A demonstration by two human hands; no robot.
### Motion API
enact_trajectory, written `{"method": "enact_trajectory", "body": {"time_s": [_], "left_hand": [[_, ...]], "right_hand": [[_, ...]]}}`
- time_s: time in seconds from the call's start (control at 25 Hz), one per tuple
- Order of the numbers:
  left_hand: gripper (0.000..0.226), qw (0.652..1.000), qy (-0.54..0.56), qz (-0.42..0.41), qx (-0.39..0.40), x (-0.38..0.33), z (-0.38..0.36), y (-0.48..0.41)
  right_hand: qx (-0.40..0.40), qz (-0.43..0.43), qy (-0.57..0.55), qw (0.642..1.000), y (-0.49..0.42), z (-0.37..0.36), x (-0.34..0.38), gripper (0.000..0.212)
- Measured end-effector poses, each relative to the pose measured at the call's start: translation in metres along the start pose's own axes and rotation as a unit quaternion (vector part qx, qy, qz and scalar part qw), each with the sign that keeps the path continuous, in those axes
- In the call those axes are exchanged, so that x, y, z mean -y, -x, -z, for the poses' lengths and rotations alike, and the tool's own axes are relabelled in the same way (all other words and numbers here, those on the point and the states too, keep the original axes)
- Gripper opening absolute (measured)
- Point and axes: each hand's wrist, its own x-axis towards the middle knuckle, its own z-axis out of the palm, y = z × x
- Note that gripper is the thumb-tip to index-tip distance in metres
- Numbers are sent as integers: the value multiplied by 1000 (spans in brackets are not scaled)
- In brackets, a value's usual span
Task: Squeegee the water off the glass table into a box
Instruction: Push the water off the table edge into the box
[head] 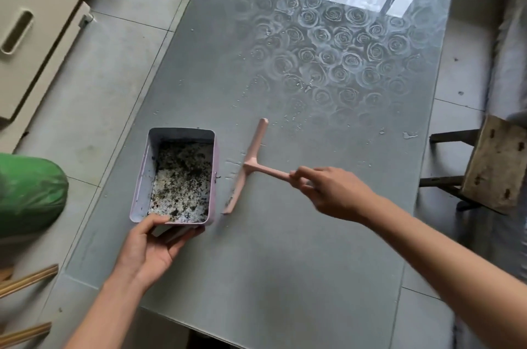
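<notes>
Left hand (148, 246) grips the near end of the pink box (141, 177), thumb hooked over the rim and fingers wrapped underneath. Right hand (330, 191) is curled tight around the handle of the pink squeegee (256, 146). The blade sits on the glass worktop (285, 263) just right of the box, running away from the person and tilted slightly right, with the handle pointing right. The box lies lengthwise the same way, near the worktop's left edge. Water drops (410, 135) sit farther out.

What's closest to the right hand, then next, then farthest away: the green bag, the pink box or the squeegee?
1. The squeegee: the right hand grips its handle, so they touch.
2. The pink box: to the left, past the blade, on the table, held by the left hand.
3. The green bag: farthest, off the table at the far left.
</notes>
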Motion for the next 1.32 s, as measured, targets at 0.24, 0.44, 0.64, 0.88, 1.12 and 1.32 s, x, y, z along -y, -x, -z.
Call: {"method": "enact_trajectory", "body": {"time_s": [0.24, 0.44, 0.64, 0.88, 1.12, 1.32], "left_hand": [[35, 999, 36, 6, -8, -18, 25, 3], [44, 998, 64, -5, -18, -31, 46, 4], [34, 996, 90, 0, -14, -66, 63, 5], [46, 998, 53, -3, 22, -123, 101, -12], [33, 1000, 5, 1, 18, -192, 128, -59], [39, 999, -1, 29, 17, -245, 152, -114]], "right_hand": [[31, -62, 14, 997, 61, 17, -37, 15], [24, -8, -16, 1000, -52, -19, 65, 18], [23, -35, -5, 999, -24, 13, 38, 17], [52, -71, -39, 995, -27, -13, 82, 19], [27, -95, -45, 994, -77, -14, 135, 24], [60, -212, -40, 975, -45, 2, 122, 35]]}}
